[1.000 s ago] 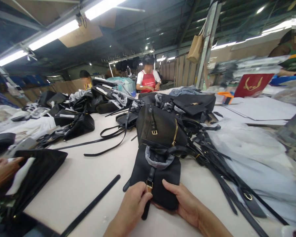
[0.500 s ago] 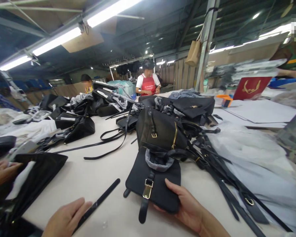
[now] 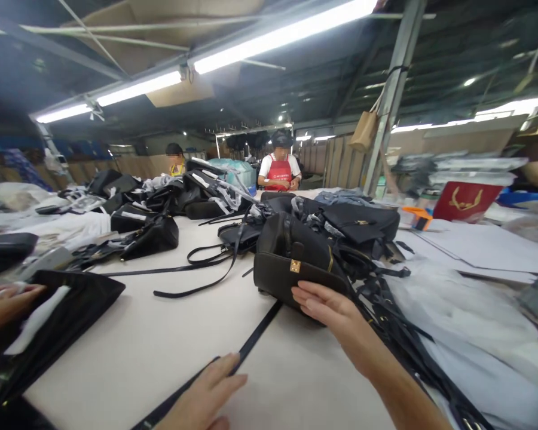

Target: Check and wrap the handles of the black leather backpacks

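Note:
My right hand (image 3: 329,310) has its fingers stretched out flat against the lower front of a black bag (image 3: 273,272) with a small gold plate. That bag leans against a larger black bag with a gold zip behind it. Lower down, my left hand (image 3: 208,391) is open over a long black strap (image 3: 257,328), fingers extended and thumb apart. The strap runs from the bottom edge up to the bag, partly hidden by this hand. Whether the fingers press on the strap, I cannot tell.
At the left, another person's hand (image 3: 9,304) is at a black bag (image 3: 72,310) with a white strip. Piled black bags (image 3: 156,239) and loose straps lie beyond. To the right are clear plastic wrapping (image 3: 452,304), white sheets (image 3: 488,242) and a red box (image 3: 466,202). A co-worker (image 3: 280,167) stands across the table.
My right hand has let go of the buckled black piece and now lies flat on a front with a gold plate; the buckle is out of sight. My left hand has moved right, its fingers opened.

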A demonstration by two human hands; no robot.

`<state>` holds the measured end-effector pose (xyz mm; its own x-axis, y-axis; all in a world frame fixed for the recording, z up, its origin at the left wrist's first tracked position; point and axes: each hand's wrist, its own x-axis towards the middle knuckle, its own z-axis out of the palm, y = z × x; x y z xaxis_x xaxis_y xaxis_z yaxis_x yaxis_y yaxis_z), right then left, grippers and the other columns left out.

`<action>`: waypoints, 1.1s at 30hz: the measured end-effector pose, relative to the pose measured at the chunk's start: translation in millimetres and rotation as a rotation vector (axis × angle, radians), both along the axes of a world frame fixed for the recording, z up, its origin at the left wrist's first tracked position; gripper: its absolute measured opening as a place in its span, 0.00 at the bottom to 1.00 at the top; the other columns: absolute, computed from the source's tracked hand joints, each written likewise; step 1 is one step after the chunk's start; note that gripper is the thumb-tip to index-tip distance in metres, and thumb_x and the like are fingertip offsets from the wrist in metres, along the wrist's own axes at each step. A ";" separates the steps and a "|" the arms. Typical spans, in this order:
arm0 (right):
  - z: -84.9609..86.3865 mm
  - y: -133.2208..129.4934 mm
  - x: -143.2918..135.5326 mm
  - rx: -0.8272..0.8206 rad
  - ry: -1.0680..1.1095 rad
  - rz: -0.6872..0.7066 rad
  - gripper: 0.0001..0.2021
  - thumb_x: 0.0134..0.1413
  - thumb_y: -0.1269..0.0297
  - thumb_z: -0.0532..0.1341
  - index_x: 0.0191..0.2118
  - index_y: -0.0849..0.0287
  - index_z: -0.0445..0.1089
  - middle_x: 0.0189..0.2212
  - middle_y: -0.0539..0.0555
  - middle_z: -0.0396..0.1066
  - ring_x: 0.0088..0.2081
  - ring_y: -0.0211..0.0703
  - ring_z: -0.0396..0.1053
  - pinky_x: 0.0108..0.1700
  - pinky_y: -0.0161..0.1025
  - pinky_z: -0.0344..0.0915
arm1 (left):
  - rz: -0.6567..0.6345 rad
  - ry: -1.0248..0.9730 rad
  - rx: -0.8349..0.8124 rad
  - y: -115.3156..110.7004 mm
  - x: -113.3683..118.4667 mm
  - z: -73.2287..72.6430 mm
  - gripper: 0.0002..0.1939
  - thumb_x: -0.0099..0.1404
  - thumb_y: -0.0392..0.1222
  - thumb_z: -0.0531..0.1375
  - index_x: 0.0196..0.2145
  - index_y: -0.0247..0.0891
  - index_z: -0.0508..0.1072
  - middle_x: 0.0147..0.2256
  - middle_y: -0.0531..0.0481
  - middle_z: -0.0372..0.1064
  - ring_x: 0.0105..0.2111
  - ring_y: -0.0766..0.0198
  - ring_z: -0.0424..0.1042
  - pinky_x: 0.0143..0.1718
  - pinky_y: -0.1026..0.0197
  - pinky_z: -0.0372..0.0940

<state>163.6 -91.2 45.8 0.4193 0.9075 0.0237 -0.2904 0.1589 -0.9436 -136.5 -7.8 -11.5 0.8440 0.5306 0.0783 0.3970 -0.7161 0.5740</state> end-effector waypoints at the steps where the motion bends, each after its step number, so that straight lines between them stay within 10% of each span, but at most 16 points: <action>1: 0.2 5.5 4.7 -0.014 -0.067 -0.029 0.24 0.44 0.55 0.71 0.48 0.59 0.74 0.49 0.63 0.75 0.54 0.57 0.70 0.62 0.56 0.55 | 0.016 -0.045 -0.024 4.9 20.9 2.0 0.30 0.63 0.40 0.57 0.60 0.64 0.61 0.65 0.57 0.53 0.63 0.52 0.57 0.62 0.47 0.55; 7: -8.6 16.2 16.3 -0.034 -0.186 0.065 0.28 0.44 0.50 0.71 0.51 0.58 0.72 0.52 0.62 0.73 0.56 0.55 0.68 0.62 0.53 0.57 | 0.331 -0.490 -0.166 74.8 126.6 -1.9 0.47 0.53 0.35 0.63 0.67 0.38 0.47 0.68 0.39 0.44 0.66 0.49 0.47 0.66 0.42 0.43; 12: -24.0 9.1 23.5 -0.015 -0.246 0.112 0.26 0.45 0.50 0.70 0.49 0.57 0.74 0.54 0.61 0.72 0.58 0.57 0.66 0.64 0.54 0.56 | 0.107 -0.626 -0.162 97.0 166.4 8.7 0.19 0.57 0.42 0.61 0.48 0.39 0.73 0.51 0.43 0.72 0.53 0.49 0.66 0.58 0.48 0.57; 17: 24.8 -17.8 38.9 0.031 -0.490 -0.168 0.25 0.45 0.48 0.68 0.49 0.54 0.75 0.56 0.57 0.70 0.59 0.57 0.64 0.64 0.54 0.56 | 0.064 -0.708 -0.104 71.5 187.8 84.7 0.13 0.63 0.45 0.57 0.23 0.39 0.66 0.23 0.56 0.62 0.28 0.64 0.62 0.34 0.63 0.58; 21: 76.4 -51.5 29.0 0.160 -0.874 -0.518 0.14 0.54 0.55 0.62 0.45 0.49 0.76 0.49 0.53 0.76 0.51 0.54 0.72 0.57 0.48 0.66 | 0.041 -0.857 -0.113 61.0 205.7 165.6 0.14 0.64 0.46 0.55 0.23 0.39 0.63 0.24 0.58 0.56 0.28 0.67 0.56 0.31 0.65 0.53; 24: 85.0 -66.7 13.5 0.314 -1.200 -0.687 0.11 0.55 0.62 0.61 0.43 0.45 0.77 0.43 0.50 0.79 0.43 0.50 0.76 0.46 0.39 0.72 | -0.003 -0.893 -0.172 60.5 213.6 194.4 0.11 0.63 0.46 0.55 0.26 0.38 0.65 0.26 0.56 0.61 0.28 0.67 0.59 0.30 0.66 0.55; 33: 77.2 -39.4 -10.8 0.200 -1.882 -0.448 0.09 0.53 0.72 0.59 0.38 0.55 0.74 0.38 0.56 0.78 0.36 0.51 0.75 0.39 0.43 0.72 | -0.044 -0.733 -0.342 46.2 221.4 157.9 0.06 0.58 0.41 0.56 0.28 0.36 0.70 0.27 0.54 0.67 0.28 0.66 0.64 0.28 0.66 0.60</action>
<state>152.7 -130.5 123.0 -0.0982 0.6868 0.7201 0.9949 0.0501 0.0879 85.0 38.4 146.4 0.6617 0.5927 0.4592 -0.1896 -0.4603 0.8673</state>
